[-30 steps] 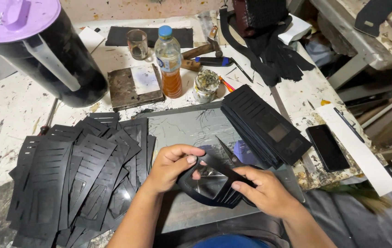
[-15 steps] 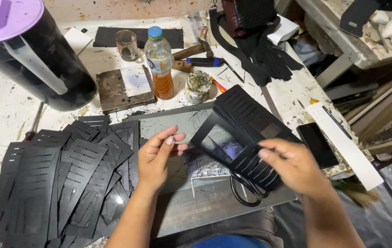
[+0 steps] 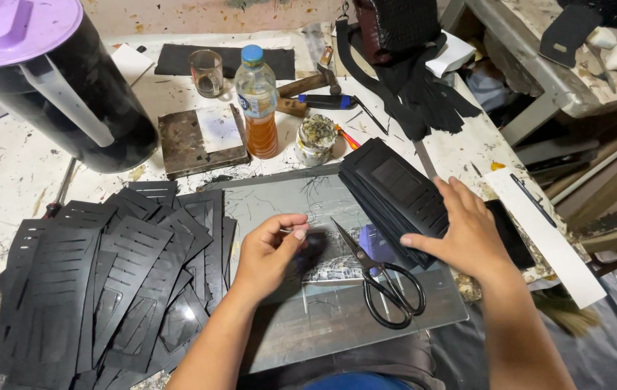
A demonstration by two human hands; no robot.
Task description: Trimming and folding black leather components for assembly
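Compared with half a second earlier: black slotted leather panel no longer held up in the right hand [image 3: 467, 231]; now laid on top of the neat stack of black slotted leather panels [image 3: 395, 191] at the right of the grey metal work plate [image 3: 323, 318]. Right hand flat on the stack's near end, fingers spread, palm down, gripping nothing. Left hand [image 3: 269, 253] loosely curled over the plate, thumb and forefinger nearly pinched; contents, if any, too small to tell.

Stack: dark matte rectangles with rows of narrow parallel slits and a plain window area, edges aligned, lying diagonally on the counter [image 3: 12, 166].

Black-handled scissors [image 3: 381, 278] flat on the plate between the hands, blades slightly apart, tips pointing away. Loose heap of black slotted leather panels [image 3: 99, 274] spread left of the plate, overlapping. Beyond the plate: clear plastic bottle with blue cap and amber liquid [image 3: 258, 101], small glass jar [image 3: 317, 137], rusty square metal block [image 3: 204, 141], black jug with purple lid [image 3: 55, 79]. Black phone [image 3: 514, 235] just right of the stack, partly hidden by the right hand.
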